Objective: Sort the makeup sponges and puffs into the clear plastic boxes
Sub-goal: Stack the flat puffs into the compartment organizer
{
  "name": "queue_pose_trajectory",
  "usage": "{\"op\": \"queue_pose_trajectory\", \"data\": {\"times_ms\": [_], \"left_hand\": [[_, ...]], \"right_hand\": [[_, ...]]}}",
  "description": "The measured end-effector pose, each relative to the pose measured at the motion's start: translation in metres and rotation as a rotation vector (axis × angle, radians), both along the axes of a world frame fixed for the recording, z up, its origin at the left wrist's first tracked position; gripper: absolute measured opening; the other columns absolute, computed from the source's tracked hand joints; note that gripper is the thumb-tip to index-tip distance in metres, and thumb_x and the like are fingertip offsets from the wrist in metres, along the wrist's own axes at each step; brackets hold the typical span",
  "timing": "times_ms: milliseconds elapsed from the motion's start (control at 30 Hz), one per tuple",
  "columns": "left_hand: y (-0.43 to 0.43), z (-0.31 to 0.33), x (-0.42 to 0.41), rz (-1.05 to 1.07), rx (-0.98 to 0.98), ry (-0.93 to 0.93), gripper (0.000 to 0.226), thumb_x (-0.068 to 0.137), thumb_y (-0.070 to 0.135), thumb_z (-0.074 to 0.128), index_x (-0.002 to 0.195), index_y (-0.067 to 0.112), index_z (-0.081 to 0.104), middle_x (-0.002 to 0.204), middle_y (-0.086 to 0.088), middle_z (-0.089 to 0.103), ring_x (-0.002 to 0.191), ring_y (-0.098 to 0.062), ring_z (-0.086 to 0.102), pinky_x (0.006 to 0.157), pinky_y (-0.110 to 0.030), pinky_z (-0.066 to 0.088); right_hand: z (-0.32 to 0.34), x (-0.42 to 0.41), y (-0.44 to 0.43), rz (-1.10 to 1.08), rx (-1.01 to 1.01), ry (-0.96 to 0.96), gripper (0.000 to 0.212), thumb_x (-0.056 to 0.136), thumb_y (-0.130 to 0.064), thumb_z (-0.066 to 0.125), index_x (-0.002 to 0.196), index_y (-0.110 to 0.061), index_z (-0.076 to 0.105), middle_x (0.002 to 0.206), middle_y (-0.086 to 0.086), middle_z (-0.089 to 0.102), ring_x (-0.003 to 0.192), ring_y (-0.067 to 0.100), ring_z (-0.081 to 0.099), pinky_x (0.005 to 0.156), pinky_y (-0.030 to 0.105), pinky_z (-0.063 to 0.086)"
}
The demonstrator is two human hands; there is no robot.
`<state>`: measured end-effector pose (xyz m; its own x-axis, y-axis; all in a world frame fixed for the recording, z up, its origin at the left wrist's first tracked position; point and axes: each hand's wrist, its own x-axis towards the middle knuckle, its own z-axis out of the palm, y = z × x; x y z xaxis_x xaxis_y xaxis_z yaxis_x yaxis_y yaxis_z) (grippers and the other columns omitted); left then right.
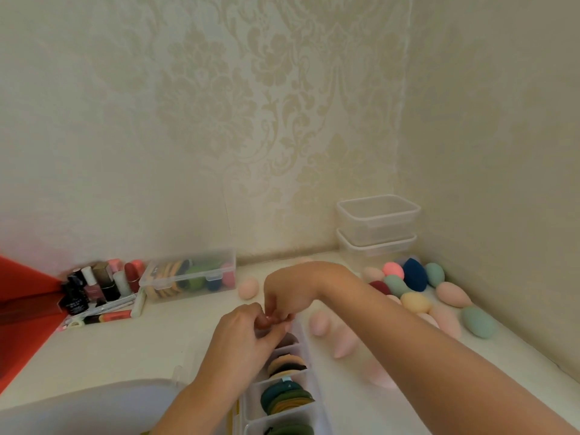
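The person is bunching the fingertips of the left hand [248, 334] and right hand [292, 290] together over the far end of the divided clear box [251, 403], just beyond its stacked puffs [287, 365], likely seating another puff, though whether they are pinching one cannot be told, and next is probably needing a reach to the egg sponges [414, 302] lying right of that box.

On the bench [125, 350], a divided box [255, 403] of puffs [285, 395] sits front centre — sponges [414, 301] right of it, stacked containers [378, 227] behind those, a lidded box [188, 274] back left, cosmetics [94, 287] left of it.
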<state>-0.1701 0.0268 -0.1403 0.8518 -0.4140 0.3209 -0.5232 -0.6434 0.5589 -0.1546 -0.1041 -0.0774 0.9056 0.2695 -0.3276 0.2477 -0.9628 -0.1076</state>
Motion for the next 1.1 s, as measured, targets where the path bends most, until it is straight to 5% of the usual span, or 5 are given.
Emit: {"op": "queue_pose_trajectory", "data": {"times_ms": [400, 600, 800, 967, 1100], "left_hand": [[0.002, -0.002, 0.008, -0.045, 0.044, -0.005, 0.017, 0.084, 0.046, 0.062, 0.088, 0.034, 0.052, 0.092, 0.020, 0.056, 0.079, 0.004, 0.050, 0.060, -0.005, 0.034], [-0.001, -0.001, 0.040, -0.033, 0.046, -0.046, 0.013, 0.088, 0.040, 0.060, 0.091, 0.028, 0.057, 0.096, 0.016, 0.049, 0.085, 0.001, 0.049, 0.063, -0.008, 0.032], [0.001, 0.005, 0.050, -0.074, 0.068, -0.066, 0.013, 0.087, 0.040, 0.060, 0.088, 0.028, 0.060, 0.101, 0.007, 0.054, 0.093, -0.008, 0.053, 0.076, -0.020, 0.036], [0.020, 0.012, 0.039, -0.021, 0.097, -0.090, 0.024, 0.088, 0.041, 0.059, 0.104, 0.023, 0.061, 0.118, 0.004, 0.054, 0.109, -0.013, 0.051, 0.086, -0.023, 0.038], [0.054, 0.026, 0.038, 0.183, 0.216, -0.046, 0.043, 0.087, 0.043, 0.059, 0.121, 0.017, 0.057, 0.130, -0.003, 0.053, 0.118, -0.021, 0.049, 0.093, -0.032, 0.040]], "right_hand": [[-0.005, -0.004, -0.060, -0.316, 0.657, -0.174, 0.015, 0.086, -0.020, 0.066, 0.087, -0.008, 0.075, 0.078, 0.004, 0.070, 0.062, 0.002, 0.055, 0.063, 0.013, 0.045], [-0.045, -0.032, -0.111, -0.570, 0.385, -0.301, 0.034, 0.097, -0.038, 0.046, 0.121, -0.019, 0.062, 0.127, 0.000, 0.059, 0.113, 0.019, 0.054, 0.097, 0.029, 0.040], [-0.081, -0.057, -0.096, -0.536, 0.168, -0.460, 0.048, 0.089, -0.058, 0.045, 0.125, -0.027, 0.054, 0.126, -0.003, 0.053, 0.103, 0.018, 0.050, 0.093, 0.031, 0.037], [-0.083, -0.062, -0.075, -0.514, 0.164, -0.596, 0.050, 0.094, -0.053, 0.042, 0.137, -0.027, 0.044, 0.147, 0.001, 0.035, 0.133, 0.021, 0.033, 0.110, 0.032, 0.023], [-0.070, -0.083, -0.035, -0.436, 0.334, -0.645, 0.042, 0.095, -0.045, 0.046, 0.133, -0.025, 0.048, 0.133, -0.004, 0.050, 0.119, 0.013, 0.048, 0.097, 0.026, 0.038]]}}
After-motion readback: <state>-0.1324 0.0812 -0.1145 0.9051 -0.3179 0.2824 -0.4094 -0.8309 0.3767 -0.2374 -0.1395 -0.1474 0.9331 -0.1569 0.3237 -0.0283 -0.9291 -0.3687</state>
